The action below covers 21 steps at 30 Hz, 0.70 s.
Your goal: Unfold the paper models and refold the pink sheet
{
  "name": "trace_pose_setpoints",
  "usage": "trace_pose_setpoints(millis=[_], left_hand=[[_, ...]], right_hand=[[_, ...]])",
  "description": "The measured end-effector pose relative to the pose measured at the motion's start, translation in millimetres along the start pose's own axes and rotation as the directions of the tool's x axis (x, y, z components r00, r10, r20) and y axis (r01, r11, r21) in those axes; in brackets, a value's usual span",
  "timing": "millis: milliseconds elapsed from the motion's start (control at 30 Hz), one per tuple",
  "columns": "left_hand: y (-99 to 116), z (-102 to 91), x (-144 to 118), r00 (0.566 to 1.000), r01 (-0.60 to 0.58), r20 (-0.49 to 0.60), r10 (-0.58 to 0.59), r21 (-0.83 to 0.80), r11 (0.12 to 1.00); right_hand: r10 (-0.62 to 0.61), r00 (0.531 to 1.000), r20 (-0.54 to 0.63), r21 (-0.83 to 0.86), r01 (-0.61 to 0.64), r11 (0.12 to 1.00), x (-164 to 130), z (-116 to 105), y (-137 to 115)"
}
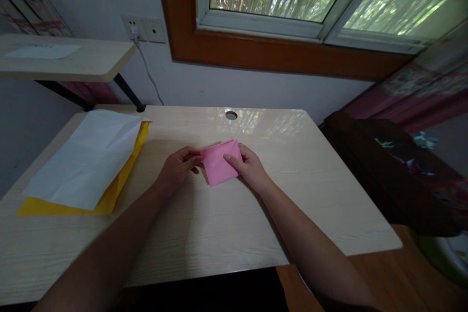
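A folded piece of pink paper [219, 165], roughly square, is held up a little above the pale wooden desk [226, 234]. My left hand [182, 165] pinches its upper left corner between thumb and fingers. On the other side, my right hand [250, 165] grips the right edge, thumb lying on the front face and fingers hidden behind. Folded layers show along the paper's top edge.
At the left of the desk lie a creased white sheet [91, 151] and a yellow sheet [117, 192] under it. A raised shelf [98, 66] stands at the back left. A cable [148, 70] runs down from a wall socket [144, 29]. Dark furniture [383, 175] stands right of the desk.
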<state>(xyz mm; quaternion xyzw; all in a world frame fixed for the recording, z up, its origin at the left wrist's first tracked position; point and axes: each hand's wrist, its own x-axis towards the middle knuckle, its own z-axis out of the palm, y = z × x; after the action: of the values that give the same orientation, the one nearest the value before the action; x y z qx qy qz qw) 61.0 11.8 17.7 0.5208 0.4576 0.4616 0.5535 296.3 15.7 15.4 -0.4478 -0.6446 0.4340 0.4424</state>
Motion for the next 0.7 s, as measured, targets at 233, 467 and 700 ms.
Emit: trace_pose_setpoints(millis=[233,467,700], left_hand=[[-9.2,-1.9,0.5,1.0,-0.026,0.018,0.025,0.051,0.998],[-9.5,-1.1,-0.7,0.998,-0.035,0.055,0.032,0.053,0.998],[-8.2,-3.0,-3.3,0.996,-0.031,0.09,0.019,0.14,0.99]], right_hand=[[-0.061,0.998,-0.02,-0.111,0.058,0.992,0.3,0.1,-3.7],[-0.017,0.998,-0.066,-0.093,0.011,0.996,-0.3,2.0,1.8],[0.079,0.994,-0.075,0.198,-0.063,0.978,-1.2,7.6,1.3]])
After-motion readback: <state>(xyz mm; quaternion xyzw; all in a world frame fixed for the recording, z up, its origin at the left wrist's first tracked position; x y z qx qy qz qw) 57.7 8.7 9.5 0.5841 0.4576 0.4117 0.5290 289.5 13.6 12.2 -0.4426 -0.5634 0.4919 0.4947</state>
